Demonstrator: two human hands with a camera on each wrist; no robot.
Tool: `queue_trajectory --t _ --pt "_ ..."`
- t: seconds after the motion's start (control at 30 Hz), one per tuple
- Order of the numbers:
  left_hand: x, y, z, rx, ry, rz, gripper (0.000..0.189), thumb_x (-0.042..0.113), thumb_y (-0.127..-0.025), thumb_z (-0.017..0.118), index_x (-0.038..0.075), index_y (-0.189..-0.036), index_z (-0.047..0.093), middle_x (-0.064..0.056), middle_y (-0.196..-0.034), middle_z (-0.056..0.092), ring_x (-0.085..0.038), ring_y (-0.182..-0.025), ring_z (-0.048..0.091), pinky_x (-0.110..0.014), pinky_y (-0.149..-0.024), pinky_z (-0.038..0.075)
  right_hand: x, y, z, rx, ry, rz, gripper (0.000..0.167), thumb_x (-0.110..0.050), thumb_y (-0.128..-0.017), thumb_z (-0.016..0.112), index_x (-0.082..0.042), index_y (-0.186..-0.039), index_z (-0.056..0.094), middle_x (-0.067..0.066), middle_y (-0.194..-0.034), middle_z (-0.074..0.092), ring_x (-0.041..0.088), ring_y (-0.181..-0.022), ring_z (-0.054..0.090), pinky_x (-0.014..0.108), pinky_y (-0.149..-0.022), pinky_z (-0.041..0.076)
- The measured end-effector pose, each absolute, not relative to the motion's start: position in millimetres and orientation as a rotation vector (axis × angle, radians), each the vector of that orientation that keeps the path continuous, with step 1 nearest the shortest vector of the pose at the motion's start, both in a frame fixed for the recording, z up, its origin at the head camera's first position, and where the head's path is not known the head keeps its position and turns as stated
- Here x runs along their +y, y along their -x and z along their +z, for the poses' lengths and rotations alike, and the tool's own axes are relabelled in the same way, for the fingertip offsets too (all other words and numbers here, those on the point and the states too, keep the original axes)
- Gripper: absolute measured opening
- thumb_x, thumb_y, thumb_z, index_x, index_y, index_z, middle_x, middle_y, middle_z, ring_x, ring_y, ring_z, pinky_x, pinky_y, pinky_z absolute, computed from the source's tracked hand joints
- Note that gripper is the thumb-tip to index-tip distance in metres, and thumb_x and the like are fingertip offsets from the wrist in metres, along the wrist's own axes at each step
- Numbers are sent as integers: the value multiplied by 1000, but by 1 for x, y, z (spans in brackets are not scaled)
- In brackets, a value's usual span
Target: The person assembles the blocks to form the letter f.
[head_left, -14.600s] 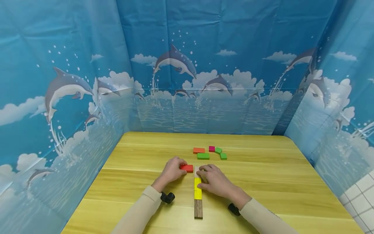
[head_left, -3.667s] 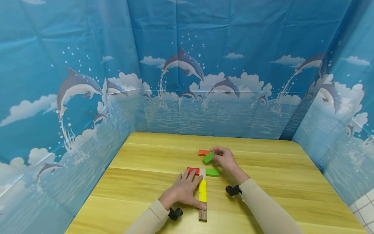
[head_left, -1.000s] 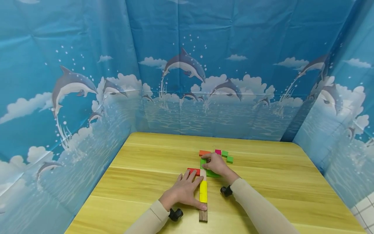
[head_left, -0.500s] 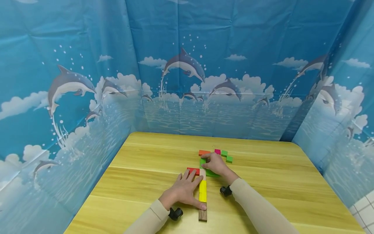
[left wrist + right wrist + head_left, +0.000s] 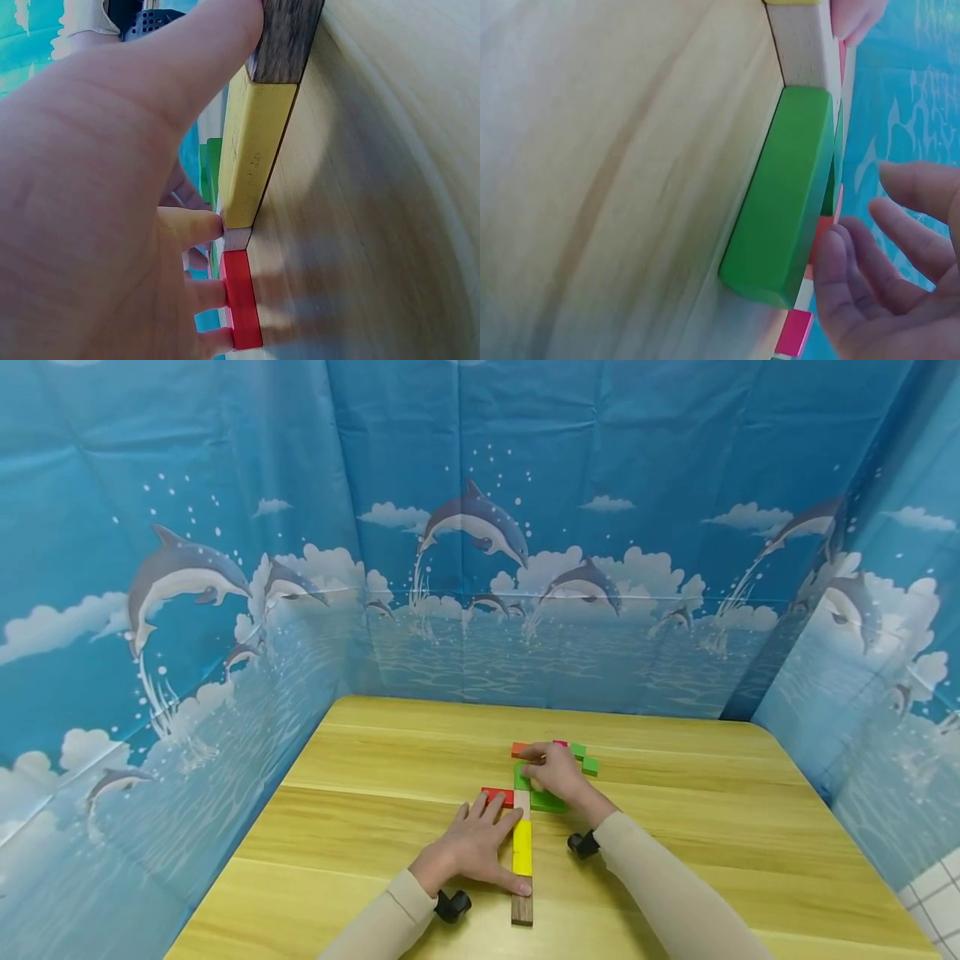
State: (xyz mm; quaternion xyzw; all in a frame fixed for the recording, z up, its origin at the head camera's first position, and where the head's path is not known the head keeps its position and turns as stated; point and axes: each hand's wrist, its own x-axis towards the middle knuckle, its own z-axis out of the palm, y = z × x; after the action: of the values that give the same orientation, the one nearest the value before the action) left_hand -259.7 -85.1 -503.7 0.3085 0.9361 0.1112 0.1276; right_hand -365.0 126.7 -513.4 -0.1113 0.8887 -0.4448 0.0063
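A row of flat blocks runs away from me: brown [image 5: 522, 910], yellow [image 5: 522, 847], pale wood [image 5: 522, 802], then a green block [image 5: 521, 782] at the far end. Beside the pale block lie a red block [image 5: 241, 300] on the left and another green block [image 5: 780, 195] on the right. My left hand [image 5: 472, 852] is spread over the row, fingertips resting on the red and pale blocks, thumb on the brown one. Just above the far green block is my right hand [image 5: 558, 772], thumb and fingers apart with nothing between them; it partly covers that block.
Behind the right hand lie an orange block [image 5: 518, 749], a magenta block [image 5: 560, 743] and two small green blocks, one [image 5: 577, 750] touching or nearly touching the other [image 5: 591, 767]. A dolphin-print curtain [image 5: 480, 652] stands behind the wooden table [image 5: 337, 827].
Since the earliest frame, two green blocks have joined the row, at its right and far end. In the last half second my right hand let go of the far one and lifted slightly.
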Motion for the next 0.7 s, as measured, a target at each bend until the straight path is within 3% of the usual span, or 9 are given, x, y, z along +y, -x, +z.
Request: queue_trajectory --t 0.3,0.7 --pt "-85 260 -504 2738 -896 309 118 89 -70 59 27 -163 21 -12 -168 9 -38 -153 5 -64 -116 13 136 377 -508 2904 379 -1357 31 -14 -97 69 -8 -128 69 9 -116 66 25 -99 64 40 -78 56" --pt "-85 261 -506 2735 -896 297 118 89 -70 59 28 -163 20 -11 -168 8 -38 -153 4 -64 -116 13 146 387 -509 2953 411 -1228 39 -13 -98 68 -9 -137 63 13 -131 59 29 -105 64 43 -82 56"
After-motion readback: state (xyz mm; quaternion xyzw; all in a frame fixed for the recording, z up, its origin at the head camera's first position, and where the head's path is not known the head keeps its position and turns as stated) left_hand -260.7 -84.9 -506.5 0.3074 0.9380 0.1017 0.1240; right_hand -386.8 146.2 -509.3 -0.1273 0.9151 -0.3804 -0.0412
